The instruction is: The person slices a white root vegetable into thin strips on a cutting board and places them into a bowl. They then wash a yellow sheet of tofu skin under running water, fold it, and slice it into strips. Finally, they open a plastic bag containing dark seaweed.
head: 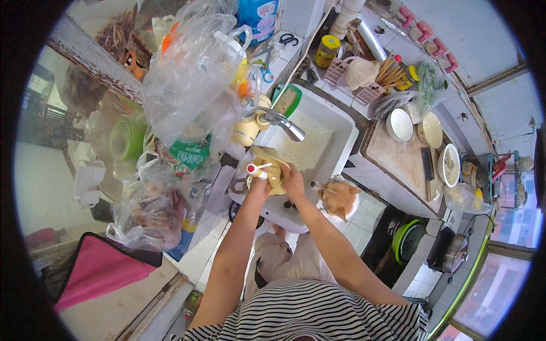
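Observation:
Over the near left part of a white sink [347, 147], my left hand [259, 184] is around the near side of a yellowish bowl-like item [277, 170], its fingers partly hidden. My right hand [292, 179] grips the same item by its right rim. A white pump nozzle with a red top [251, 169] shows just above my left hand; whether that hand touches it, I cannot tell. A chrome faucet [290, 128] reaches over the sink from the left. Beyond it, a green tray [286, 101] leans in the sink's far corner.
A dog [340, 197] has its head close to the sink's right edge. Plastic bags [187, 76] crowd the left side. On the right, a wooden board [392, 157] bears a knife [427, 164] and bowls stand around it [399, 125]. A pink cloth [102, 268] lies at lower left.

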`<state>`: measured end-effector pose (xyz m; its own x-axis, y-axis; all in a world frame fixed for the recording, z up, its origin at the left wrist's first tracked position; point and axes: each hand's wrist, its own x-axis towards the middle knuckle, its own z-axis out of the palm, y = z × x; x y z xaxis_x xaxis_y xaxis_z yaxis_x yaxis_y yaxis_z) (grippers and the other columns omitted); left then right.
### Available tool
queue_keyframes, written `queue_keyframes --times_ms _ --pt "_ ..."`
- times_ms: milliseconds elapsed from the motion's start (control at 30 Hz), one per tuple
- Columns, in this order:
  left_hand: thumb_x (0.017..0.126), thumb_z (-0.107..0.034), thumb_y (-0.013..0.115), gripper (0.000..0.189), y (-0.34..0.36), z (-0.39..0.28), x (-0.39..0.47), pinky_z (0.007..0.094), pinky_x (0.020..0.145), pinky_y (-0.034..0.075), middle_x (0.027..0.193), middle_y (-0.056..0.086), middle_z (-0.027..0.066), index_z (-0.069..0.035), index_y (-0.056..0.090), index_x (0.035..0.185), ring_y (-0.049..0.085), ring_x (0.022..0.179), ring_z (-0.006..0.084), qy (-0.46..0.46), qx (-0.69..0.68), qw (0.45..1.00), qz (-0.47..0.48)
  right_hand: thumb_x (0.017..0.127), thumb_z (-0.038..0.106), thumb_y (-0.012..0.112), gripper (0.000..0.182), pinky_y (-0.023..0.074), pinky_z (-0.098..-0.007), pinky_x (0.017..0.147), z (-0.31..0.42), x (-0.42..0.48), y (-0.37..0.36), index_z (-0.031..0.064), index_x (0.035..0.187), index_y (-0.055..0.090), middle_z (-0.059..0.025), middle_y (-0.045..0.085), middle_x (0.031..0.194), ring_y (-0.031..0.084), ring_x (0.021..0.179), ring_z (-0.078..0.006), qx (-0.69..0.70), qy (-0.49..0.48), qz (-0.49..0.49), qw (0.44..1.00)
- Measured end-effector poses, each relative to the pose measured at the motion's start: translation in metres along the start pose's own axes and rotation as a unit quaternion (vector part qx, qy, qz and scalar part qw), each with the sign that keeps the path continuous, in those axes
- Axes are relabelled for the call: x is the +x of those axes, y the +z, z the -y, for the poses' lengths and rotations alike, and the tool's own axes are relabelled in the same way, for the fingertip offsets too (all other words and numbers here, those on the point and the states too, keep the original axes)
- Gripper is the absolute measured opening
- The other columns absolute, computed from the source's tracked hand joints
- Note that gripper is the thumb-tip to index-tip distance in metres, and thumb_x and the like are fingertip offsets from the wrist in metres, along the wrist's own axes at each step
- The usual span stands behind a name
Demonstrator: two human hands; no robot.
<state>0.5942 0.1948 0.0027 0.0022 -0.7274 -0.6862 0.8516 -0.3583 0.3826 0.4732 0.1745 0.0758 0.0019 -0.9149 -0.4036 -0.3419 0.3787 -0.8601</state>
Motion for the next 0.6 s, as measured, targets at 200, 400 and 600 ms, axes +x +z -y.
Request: queue_keyframes --times_ms 200,400,600 --pt "0.092 -0.031 0.057 0.041 0.016 -0.014 -0.021 0.0411 0.089 0.051 0.12 0.056 0.0073 -0.01 0.045 0.125 0.057 0.109 0.0228 0.029 0.095 0.993 -0.067 0.095 0.019 0.047 0.025 0.0483 -0.0312 0.07 -0.011 0.013 -0.007 -0.0002 0.108 0.057 -0.0088 0.064 0.09 0.062 0.08 -0.0171 0.296 0.18 0.01 0.938" --pt "0.091 -0.022 0.06 0.038 -0.011 -0.013 -0.004 0.0384 0.087 0.052 0.117 0.056 0.0059 -0.008 0.046 0.123 0.058 0.105 0.0212 0.058 0.114 0.99 -0.052 0.093 0.008 0.045 0.025 0.0474 -0.039 0.088 -0.06 0.044 -0.01 -0.0038 0.114 0.05 -0.0134 0.059 0.107 0.058 0.099 -0.0272 0.519 0.224 0.065 0.822" --pt "0.088 -0.017 0.063 0.036 -0.013 -0.011 -0.006 0.0381 0.088 0.051 0.112 0.058 0.0084 -0.007 0.049 0.119 0.059 0.103 0.0217 0.073 0.093 0.993 -0.022 0.092 0.007 0.048 0.026 0.044 -0.0412 0.096 -0.035 0.034 -0.006 -0.0022 0.117 0.048 -0.0134 0.057 0.113 0.056 0.106 -0.028 0.613 0.248 0.166 0.731"
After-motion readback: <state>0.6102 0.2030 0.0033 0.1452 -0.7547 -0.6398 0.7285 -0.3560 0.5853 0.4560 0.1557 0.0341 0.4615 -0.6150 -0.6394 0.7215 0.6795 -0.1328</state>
